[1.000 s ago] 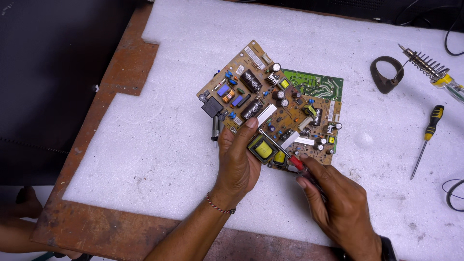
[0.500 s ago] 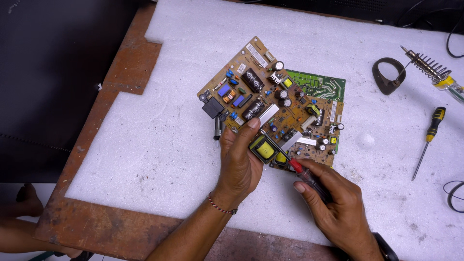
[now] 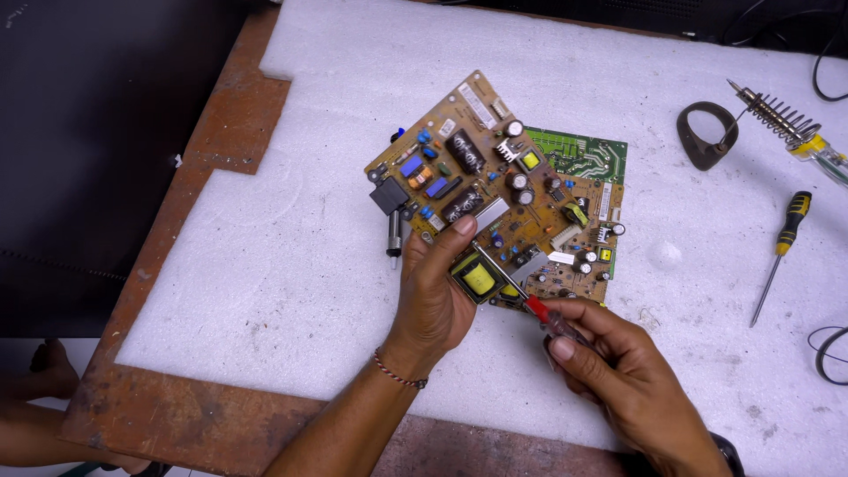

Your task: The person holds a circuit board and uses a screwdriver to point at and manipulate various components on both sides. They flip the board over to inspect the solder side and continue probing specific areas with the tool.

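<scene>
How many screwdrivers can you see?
2. A red-handled screwdriver is in the right hand, its tip on the brown circuit board. A black-and-yellow screwdriver lies at the right.

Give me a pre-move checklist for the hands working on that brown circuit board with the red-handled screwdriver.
1. Left hand steadies the brown circuit board, thumb on top: ok.
2. Right hand grips the red-handled screwdriver: ok.
3. Screwdriver tip sits on the board near the yellow transformer: ok; whether it is seated in a screw: cannot tell.
4. Board lies flat: not ok, it rests partly on a green board.
5. White foam mat under the work: ok.
6. Spare yellow-and-black screwdriver and soldering iron stand lie apart from the hands: ok.
</scene>
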